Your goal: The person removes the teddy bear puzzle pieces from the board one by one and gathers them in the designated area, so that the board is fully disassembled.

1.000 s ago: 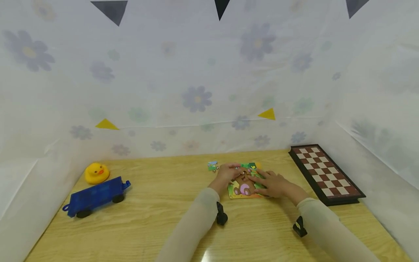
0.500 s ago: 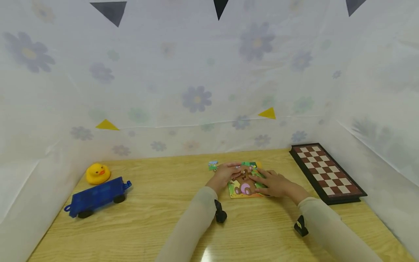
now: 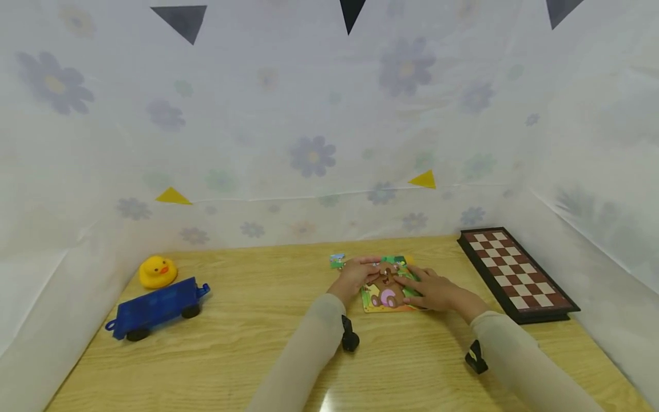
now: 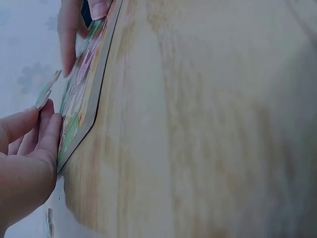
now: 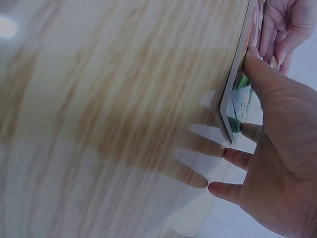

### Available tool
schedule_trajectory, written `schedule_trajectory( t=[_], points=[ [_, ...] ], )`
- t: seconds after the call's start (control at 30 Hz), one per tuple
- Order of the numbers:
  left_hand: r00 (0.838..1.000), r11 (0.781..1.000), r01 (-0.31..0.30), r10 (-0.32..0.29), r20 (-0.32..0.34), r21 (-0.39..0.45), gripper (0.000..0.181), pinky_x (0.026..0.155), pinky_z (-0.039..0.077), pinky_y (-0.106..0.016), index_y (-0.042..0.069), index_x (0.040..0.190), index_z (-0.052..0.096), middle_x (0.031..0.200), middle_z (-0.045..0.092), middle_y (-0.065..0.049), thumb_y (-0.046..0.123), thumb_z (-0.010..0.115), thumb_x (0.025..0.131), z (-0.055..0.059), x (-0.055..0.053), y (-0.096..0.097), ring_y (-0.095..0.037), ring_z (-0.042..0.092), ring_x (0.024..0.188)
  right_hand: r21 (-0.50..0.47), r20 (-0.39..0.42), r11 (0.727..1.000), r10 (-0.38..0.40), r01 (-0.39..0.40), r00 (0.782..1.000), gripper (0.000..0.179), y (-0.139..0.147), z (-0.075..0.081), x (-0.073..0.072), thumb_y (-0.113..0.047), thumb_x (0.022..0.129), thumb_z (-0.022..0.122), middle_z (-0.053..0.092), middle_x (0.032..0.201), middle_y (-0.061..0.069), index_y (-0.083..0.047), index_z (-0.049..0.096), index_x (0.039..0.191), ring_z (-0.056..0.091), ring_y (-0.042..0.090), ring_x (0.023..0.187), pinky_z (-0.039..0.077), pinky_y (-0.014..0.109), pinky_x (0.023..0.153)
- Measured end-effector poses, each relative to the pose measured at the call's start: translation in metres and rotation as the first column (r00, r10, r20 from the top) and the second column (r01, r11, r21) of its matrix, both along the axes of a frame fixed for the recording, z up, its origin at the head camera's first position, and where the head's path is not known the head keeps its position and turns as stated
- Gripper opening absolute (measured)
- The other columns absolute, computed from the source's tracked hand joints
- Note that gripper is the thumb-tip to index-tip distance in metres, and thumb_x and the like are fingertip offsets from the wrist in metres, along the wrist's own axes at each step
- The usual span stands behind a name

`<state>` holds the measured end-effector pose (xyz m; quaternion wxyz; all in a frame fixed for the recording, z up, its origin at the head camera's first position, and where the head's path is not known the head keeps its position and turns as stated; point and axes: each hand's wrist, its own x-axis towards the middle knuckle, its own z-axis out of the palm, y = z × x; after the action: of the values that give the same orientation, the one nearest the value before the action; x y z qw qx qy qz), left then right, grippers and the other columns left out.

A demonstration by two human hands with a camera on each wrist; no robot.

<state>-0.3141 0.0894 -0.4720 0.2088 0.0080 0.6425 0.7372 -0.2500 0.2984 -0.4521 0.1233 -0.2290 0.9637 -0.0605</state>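
A jigsaw puzzle with a brown bear picture lies flat on the table under both hands. My left hand is at its left side, the little-finger side low against the board's edge. Between left thumb and fingers I pinch a thin puzzle piece, tilted up over the puzzle in the left wrist view; its printed face is mostly hidden. On the right side, my right hand rests with fingers spread, thumb on the front part of the puzzle and some fingertips on the table beyond its corner.
Just left of the puzzle lies a loose puzzle piece or two. A folding checkered board lies at the right. A yellow rubber duck and a blue toy wagon stand at the left. Flowered white cloth walls the table's back and sides.
The head view shifts slightly. Both hands stay at almost the same place on the puzzle, and the other objects stay put.
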Motion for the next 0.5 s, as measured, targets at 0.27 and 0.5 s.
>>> schedule_trajectory(
  t=[0.27,0.5],
  points=[
    [1.000,0.999,-0.022,0.022,0.004,0.029,0.029,0.087,0.054,-0.031,-0.002,0.118,0.064,0.108,0.065,-0.015,-0.006,0.058,0.090,0.000,0.001,0.000,-0.024,0.064,0.100,-0.079,-0.048,0.996,-0.037,0.033,0.998,0.084,0.003,-0.004,0.001,-0.050,0.094,0.052,0.016,0.149,0.033,0.006,0.020,0.147,0.024,0.053,0.131,0.031,0.069,0.097],
    [1.000,1.000,0.007,-0.007,-0.029,-0.003,0.027,0.085,0.054,-0.028,0.002,0.117,0.066,0.114,0.065,-0.012,-0.002,0.058,0.091,-0.004,0.000,0.000,-0.021,0.064,0.101,-0.124,-0.051,0.992,-0.023,0.017,0.998,0.084,0.012,-0.013,0.001,-0.053,0.095,0.048,0.012,0.151,0.031,0.009,0.022,0.146,0.016,0.051,0.135,0.022,0.068,0.104]
  ],
)
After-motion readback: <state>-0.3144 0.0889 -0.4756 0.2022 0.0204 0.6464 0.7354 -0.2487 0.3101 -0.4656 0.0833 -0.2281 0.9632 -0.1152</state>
